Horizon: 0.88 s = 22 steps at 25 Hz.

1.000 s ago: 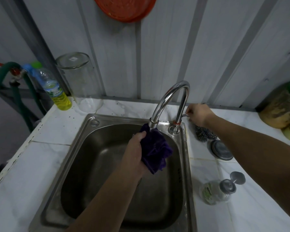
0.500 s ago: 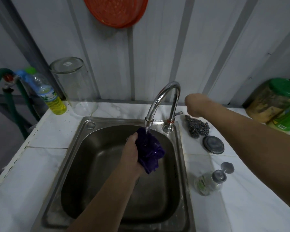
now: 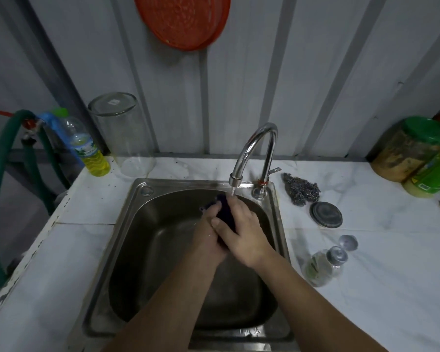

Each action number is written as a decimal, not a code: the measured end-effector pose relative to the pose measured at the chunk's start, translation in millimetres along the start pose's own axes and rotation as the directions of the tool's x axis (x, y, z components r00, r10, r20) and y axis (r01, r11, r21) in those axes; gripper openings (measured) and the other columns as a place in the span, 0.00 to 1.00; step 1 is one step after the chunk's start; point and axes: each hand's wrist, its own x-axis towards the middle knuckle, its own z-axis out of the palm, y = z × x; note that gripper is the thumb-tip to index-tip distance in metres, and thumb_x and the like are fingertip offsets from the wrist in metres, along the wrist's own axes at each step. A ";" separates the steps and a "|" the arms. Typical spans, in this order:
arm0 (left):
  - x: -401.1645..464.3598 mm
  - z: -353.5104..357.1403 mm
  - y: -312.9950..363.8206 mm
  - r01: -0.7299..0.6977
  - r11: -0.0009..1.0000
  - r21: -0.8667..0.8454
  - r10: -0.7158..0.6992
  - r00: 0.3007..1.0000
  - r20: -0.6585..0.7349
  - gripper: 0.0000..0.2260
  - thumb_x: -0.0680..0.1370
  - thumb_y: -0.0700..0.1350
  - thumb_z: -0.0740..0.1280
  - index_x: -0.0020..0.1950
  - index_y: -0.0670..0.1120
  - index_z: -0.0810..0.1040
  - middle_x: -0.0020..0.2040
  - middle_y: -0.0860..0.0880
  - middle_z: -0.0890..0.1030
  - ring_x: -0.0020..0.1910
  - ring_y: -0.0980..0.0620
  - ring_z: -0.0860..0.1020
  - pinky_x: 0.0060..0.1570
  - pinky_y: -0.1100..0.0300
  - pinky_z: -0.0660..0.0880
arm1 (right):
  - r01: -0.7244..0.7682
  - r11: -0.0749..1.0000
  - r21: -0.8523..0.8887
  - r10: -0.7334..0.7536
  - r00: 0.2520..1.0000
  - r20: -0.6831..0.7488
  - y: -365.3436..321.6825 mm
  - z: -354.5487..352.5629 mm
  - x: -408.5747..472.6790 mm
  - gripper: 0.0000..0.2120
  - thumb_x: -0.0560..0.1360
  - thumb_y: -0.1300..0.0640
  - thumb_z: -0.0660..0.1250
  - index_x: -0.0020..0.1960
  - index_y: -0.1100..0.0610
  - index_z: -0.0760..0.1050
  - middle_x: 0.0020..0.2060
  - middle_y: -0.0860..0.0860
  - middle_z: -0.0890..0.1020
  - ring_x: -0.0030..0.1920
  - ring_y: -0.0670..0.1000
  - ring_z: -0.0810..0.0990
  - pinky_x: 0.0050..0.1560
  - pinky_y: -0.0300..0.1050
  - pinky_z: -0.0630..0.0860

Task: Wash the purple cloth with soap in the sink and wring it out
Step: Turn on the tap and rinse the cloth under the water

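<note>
The purple cloth (image 3: pixel 225 212) is bunched between both hands over the steel sink (image 3: pixel 142 224), right under the tap spout (image 3: pixel 235 180), from which water runs. My left hand (image 3: pixel 206 237) holds it from the left and below. My right hand (image 3: pixel 241 229) wraps over it from the right, thumb across the front. Only a dark strip of the cloth shows between the hands. A clear soap pump bottle (image 3: pixel 323 265) stands on the counter right of the sink.
The tap lever (image 3: pixel 273 170) sticks out to the right. A steel scourer (image 3: pixel 301 189) and a round lid (image 3: pixel 325 214) lie right of the sink. A glass jar (image 3: pixel 122 133) and yellow liquid bottle (image 3: pixel 89 151) stand back left, green-lidded jars (image 3: pixel 414 151) back right.
My right hand left the tap lever and came down onto the cloth. Water started running. The cloth, earlier hanging loose from my left hand, is now pressed between both hands.
</note>
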 end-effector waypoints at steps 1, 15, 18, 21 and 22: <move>-6.1 1.4 2.4 0.017 1.000 0.008 -0.017 1.000 -0.015 0.16 0.78 0.53 0.70 0.63 0.46 0.81 0.59 0.39 0.84 0.59 0.38 0.82 0.63 0.40 0.76 | 0.018 0.997 0.081 -0.015 0.999 -0.042 6.1 5.3 3.8 0.30 0.76 0.32 0.59 0.73 0.44 0.65 0.67 0.49 0.75 0.65 0.52 0.74 0.67 0.57 0.72; 14.5 16.4 11.8 -0.142 0.921 0.364 0.263 0.913 -0.310 0.16 0.76 0.51 0.73 0.60 0.44 0.77 0.48 0.45 0.85 0.43 0.46 0.84 0.41 0.55 0.80 | -0.162 0.600 0.784 0.512 0.830 -0.220 -11.7 27.8 9.8 0.10 0.79 0.48 0.66 0.46 0.53 0.81 0.39 0.53 0.86 0.43 0.54 0.86 0.54 0.61 0.82; 16.7 13.0 7.5 -0.170 0.943 0.287 0.268 0.898 -0.349 0.22 0.76 0.60 0.70 0.61 0.47 0.74 0.48 0.47 0.83 0.46 0.45 0.83 0.49 0.50 0.81 | -0.289 0.296 0.910 0.671 0.741 0.017 -14.3 23.8 9.8 0.11 0.79 0.45 0.64 0.48 0.52 0.78 0.45 0.57 0.86 0.49 0.60 0.86 0.57 0.63 0.81; 16.4 9.9 12.3 -0.085 0.974 0.208 0.148 0.940 -0.309 0.24 0.73 0.65 0.69 0.59 0.50 0.72 0.51 0.45 0.81 0.51 0.40 0.81 0.59 0.39 0.78 | -0.270 0.193 0.943 0.629 0.772 0.092 -14.7 21.8 -1.5 0.10 0.81 0.48 0.65 0.53 0.55 0.79 0.49 0.57 0.86 0.53 0.61 0.85 0.56 0.60 0.82; 14.8 8.7 12.9 -0.061 0.983 0.170 0.111 0.948 -0.298 0.25 0.71 0.64 0.70 0.58 0.47 0.73 0.53 0.44 0.82 0.52 0.39 0.81 0.59 0.39 0.78 | -0.219 0.273 0.937 0.574 0.818 0.024 -12.9 24.6 -5.1 0.09 0.81 0.51 0.65 0.56 0.54 0.80 0.50 0.55 0.86 0.55 0.58 0.85 0.56 0.55 0.83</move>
